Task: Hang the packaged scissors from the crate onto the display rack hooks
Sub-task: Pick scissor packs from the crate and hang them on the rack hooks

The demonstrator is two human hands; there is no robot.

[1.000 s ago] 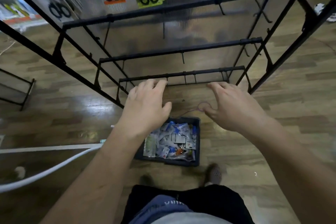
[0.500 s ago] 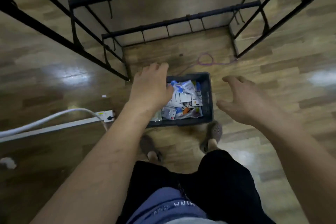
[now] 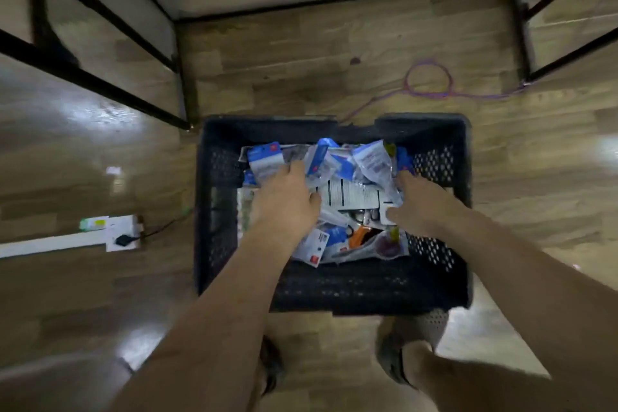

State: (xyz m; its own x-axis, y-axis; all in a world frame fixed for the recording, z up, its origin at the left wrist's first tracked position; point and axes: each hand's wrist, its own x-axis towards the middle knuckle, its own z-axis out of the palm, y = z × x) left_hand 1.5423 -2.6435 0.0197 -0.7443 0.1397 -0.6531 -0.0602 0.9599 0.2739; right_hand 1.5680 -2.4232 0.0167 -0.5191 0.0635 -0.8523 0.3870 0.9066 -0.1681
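A black plastic crate [image 3: 334, 288] with perforated lattice walls sits on a glossy wood-plank floor [image 3: 301, 43]. Inside it lies a loose heap of packaged scissors [image 3: 351, 196], crinkly clear plastic over blue and white card backs. The display rack [image 3: 100, 90], made of thin black metal bars, stands far and left. A looped purple cord [image 3: 428, 80] lies far right, and a white power strip [image 3: 123, 234] lies left. The left hand [image 3: 287, 202] rests palm-down on the packets, fingers spread. The right hand [image 3: 423, 204] touches a white card with its thumb apart from the fingers. Through the blur I cannot tell whether it grips.
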